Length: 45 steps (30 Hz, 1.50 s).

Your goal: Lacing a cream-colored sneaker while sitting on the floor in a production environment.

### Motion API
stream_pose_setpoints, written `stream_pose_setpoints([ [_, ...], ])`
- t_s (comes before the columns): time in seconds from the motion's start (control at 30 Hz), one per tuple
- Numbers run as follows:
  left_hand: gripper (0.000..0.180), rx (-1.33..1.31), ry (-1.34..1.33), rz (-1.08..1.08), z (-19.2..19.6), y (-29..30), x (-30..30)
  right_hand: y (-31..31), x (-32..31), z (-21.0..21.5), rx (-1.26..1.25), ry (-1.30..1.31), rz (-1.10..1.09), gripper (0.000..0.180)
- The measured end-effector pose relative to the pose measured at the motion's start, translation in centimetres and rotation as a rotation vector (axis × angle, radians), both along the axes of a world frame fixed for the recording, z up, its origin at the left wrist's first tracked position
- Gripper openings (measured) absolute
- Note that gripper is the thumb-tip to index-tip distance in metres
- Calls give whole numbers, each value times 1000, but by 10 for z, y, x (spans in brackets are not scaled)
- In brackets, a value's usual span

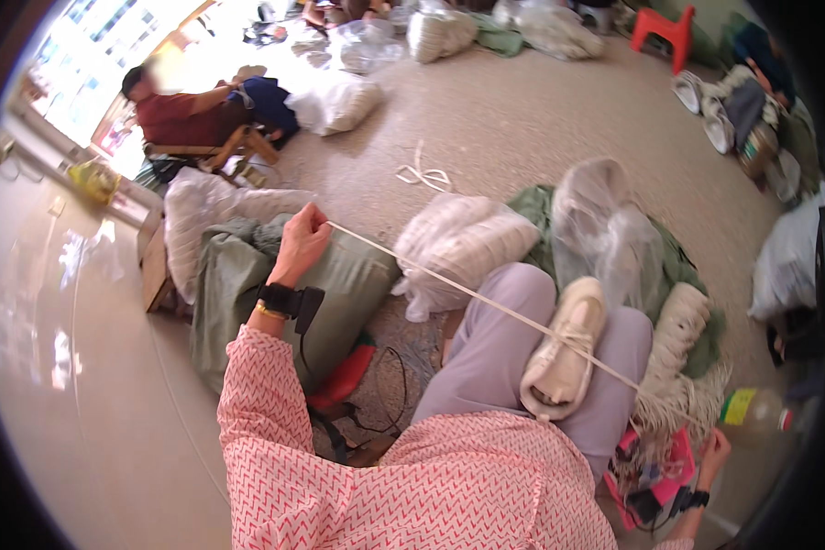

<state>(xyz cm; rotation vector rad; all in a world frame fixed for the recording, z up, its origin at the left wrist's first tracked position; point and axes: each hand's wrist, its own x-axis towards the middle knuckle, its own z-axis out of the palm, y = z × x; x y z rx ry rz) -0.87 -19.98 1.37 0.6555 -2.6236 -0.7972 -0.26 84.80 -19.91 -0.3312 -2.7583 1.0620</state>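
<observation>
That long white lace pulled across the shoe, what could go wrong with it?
The lace runs taut from the left hand through the cream shoe on the lap down to the right hand. A hard pull might tip the shoe off the knees. The lace could slip from the left hand's fingers. It might also snag the bag of shoes it passes over.

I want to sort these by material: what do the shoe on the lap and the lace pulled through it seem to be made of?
The shoe looks like cream knitted fabric, matte, with a soft ribbed surface. The lace, stretched between the left hand and right hand, looks like flat woven cotton or polyester, off-white and matte; which fibre cannot be told.
</observation>
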Motion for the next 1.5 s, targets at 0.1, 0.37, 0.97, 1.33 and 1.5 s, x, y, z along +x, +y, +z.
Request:
stream_pose_setpoints([
  [0.1, 12, -14, -2, 91, 27, -22, 15, 18, -6, -10, -64, -91, -76, 21],
  [0.37, 11, 74, -30, 275, 42, -118, 29, 121, 31, -10, -126, -186, -299, 25],
  [0.97, 11, -175, 60, -60, 75, -35, -33, 10, -54, -20, -275, -255, -101, 29],
  [1.33, 7, 672, -628, -570, -7, 143, -2, -302, -40, 155, -853, -515, 97, 24],
  [1.5, 11, 980, -702, -672, -16, 249, 4, -408, -21, 201, -741, -699, 481, 22],
])
